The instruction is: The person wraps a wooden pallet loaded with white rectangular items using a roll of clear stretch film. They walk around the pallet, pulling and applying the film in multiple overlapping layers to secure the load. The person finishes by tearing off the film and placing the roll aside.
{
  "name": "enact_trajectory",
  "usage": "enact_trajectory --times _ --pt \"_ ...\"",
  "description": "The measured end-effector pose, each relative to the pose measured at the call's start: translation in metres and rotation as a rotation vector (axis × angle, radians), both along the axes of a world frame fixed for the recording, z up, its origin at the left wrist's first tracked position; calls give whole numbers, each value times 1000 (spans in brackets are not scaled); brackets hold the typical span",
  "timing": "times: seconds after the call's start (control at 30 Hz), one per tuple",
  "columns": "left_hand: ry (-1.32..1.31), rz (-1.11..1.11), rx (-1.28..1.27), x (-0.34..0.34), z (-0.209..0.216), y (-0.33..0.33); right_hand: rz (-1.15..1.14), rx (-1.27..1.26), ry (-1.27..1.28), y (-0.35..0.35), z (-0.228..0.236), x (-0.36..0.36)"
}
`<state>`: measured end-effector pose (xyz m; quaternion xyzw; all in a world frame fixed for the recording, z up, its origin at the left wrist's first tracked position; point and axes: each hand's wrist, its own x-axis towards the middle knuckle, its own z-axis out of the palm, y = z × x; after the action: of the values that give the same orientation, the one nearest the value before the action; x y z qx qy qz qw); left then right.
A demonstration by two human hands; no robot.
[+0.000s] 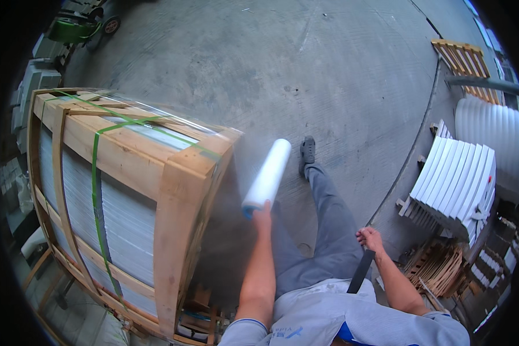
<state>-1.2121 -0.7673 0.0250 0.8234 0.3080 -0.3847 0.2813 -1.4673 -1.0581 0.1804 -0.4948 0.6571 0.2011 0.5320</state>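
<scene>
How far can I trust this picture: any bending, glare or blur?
Head view: corners black, the crate's straight edges bowed; head view: a pale streak shining along its top; head view: roll and left hand slightly soft, floor dull grey.

White slabs (452, 180) stand near a pallet (462, 60), opposite a green cart (69, 30), perhaps.

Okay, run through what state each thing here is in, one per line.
White film roll: tilted, held at its lower end
Left hand: closed on the roll
Right hand: curled, contents unclear
Wooden crate: loaded, strapped
Green straps: fastened around crate
White panels: stacked in a row
</scene>
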Motion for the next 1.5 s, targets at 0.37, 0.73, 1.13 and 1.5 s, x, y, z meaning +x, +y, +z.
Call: enact_trajectory --times 0.37,0.73,1.13,1.5 --pt "39 -425 81 -83 15 47 -55 37 -19 135 21 -87" --pt "-575 -1221 -58 -158 24 138 -128 52 -50 201 10 -235" --pt "-100 -104 -52 -177 5 189 -421 -71 -20 385 -1 -344" --pt "-428 -1407 -139 -231 5 385 -390 13 27 562 9 -342"
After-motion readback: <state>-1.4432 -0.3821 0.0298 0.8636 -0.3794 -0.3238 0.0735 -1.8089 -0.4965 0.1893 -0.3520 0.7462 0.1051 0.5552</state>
